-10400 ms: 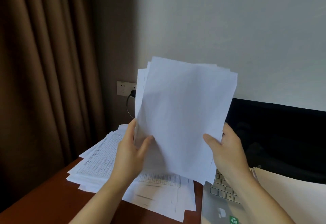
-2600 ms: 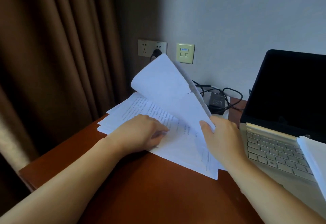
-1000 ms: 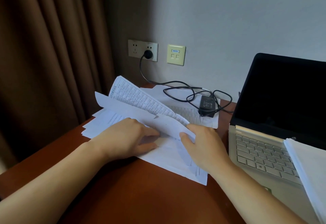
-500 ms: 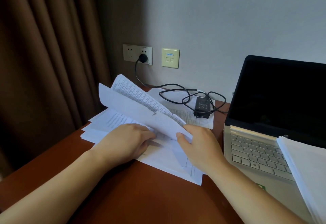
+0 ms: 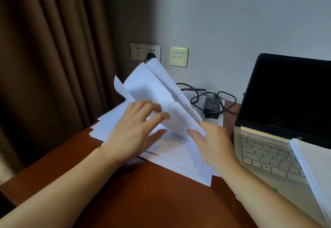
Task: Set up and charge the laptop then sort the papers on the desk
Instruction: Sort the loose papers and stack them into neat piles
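White sheets (image 5: 152, 87): raised, corner pinched by right hand (image 5: 215, 143)
Left hand (image 5: 134, 132): spread, empty, just left of pinch

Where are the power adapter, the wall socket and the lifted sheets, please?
power adapter (image 5: 212, 105): head view, on its black top face.
wall socket (image 5: 138, 52): head view, on the plate's left outlet.
lifted sheets (image 5: 152, 87): head view, on the blank back of the front sheet.

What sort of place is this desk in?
Likely a hotel room or home study, not certain: a wooden desk against the wall, a heavy brown curtain beside it, and a power socket next to a data port plate. A laptop and papers lie on it.
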A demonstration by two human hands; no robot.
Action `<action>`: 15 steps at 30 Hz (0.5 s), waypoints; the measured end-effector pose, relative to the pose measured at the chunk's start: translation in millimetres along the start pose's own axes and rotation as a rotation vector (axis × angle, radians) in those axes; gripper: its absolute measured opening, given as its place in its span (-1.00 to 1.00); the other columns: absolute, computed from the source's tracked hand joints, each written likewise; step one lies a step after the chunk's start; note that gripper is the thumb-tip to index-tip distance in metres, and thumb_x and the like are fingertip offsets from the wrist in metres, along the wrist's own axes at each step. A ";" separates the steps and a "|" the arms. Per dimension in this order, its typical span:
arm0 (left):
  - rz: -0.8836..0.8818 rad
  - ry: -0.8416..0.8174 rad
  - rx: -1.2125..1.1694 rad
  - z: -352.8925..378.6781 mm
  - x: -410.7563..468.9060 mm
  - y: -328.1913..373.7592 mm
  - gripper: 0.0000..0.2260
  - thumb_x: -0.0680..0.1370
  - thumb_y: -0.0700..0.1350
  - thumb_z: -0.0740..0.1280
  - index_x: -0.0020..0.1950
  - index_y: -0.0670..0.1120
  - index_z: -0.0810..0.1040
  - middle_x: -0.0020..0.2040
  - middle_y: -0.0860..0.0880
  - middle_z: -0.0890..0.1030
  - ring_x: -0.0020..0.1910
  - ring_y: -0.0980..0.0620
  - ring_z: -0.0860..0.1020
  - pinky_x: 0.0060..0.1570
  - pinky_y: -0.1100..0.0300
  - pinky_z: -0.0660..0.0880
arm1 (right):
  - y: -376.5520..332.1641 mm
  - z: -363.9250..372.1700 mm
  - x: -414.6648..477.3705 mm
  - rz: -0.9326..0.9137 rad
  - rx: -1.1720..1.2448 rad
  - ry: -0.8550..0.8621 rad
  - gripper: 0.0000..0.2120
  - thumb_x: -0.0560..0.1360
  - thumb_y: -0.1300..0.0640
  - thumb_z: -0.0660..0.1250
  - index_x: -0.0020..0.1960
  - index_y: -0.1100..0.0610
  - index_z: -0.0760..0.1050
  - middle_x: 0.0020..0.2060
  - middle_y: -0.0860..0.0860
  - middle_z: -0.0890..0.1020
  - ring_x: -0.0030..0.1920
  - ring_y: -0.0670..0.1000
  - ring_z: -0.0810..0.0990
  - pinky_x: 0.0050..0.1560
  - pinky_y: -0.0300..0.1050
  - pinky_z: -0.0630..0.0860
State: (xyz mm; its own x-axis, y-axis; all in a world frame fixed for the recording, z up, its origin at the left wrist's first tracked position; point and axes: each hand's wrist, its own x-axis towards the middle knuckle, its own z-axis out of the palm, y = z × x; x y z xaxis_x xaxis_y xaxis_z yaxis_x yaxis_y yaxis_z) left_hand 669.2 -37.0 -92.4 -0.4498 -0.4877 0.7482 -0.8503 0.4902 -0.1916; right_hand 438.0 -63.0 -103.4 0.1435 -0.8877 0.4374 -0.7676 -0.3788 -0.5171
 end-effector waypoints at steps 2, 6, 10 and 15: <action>0.055 -0.036 -0.028 -3.6 -0.5 2.2 -0.76 0.55 0.11 0.45 0.02 -0.05 0.68 0.09 -0.07 0.60 0.17 -0.16 0.51 0.08 -0.02 0.43 | 2.6 -0.4 2.5 0.061 0.067 0.045 -0.63 0.52 -0.02 0.38 -0.34 0.13 0.36 -0.46 0.08 0.41 -0.43 0.05 0.33 -0.42 -0.08 0.21; 0.077 -0.174 -0.121 -7.3 -3.3 -0.3 -0.65 0.51 0.27 0.43 -0.09 -0.01 0.71 0.09 0.02 0.65 0.25 -0.11 0.54 0.17 0.03 0.42 | 8.6 -1.5 5.1 0.133 0.180 0.075 -0.80 0.53 0.06 0.38 -0.19 0.17 0.55 -0.37 0.03 0.57 -0.34 0.07 0.49 -0.38 -0.13 0.31; -0.051 -0.509 -0.274 -3.4 -9.4 -3.1 -0.54 0.54 0.41 0.23 0.00 0.08 0.68 0.05 0.14 0.66 0.06 0.08 0.59 0.03 0.13 0.55 | 15.2 -1.5 8.6 0.214 0.272 0.063 -0.80 0.57 0.11 0.32 -0.12 0.23 0.59 -0.39 0.03 0.54 -0.38 0.03 0.42 -0.40 -0.16 0.25; -0.071 -0.587 -0.265 -1.8 -9.7 -5.4 -0.48 0.53 0.43 0.11 0.09 0.10 0.65 0.03 0.13 0.67 0.01 0.11 0.60 0.01 0.09 0.53 | 18.0 3.8 9.3 0.202 0.259 0.046 -0.71 0.60 0.06 0.26 0.02 0.30 0.57 -0.24 0.22 0.61 -0.34 0.07 0.44 -0.35 -0.13 0.26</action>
State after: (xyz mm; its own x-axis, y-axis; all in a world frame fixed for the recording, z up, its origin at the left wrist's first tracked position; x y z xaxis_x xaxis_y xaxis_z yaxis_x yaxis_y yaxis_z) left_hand 678.6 -33.6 -97.4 -0.5333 -0.8026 0.2673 -0.8209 0.5673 0.0654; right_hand 427.9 -79.2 -111.4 -0.0290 -0.9412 0.3366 -0.5926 -0.2550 -0.7641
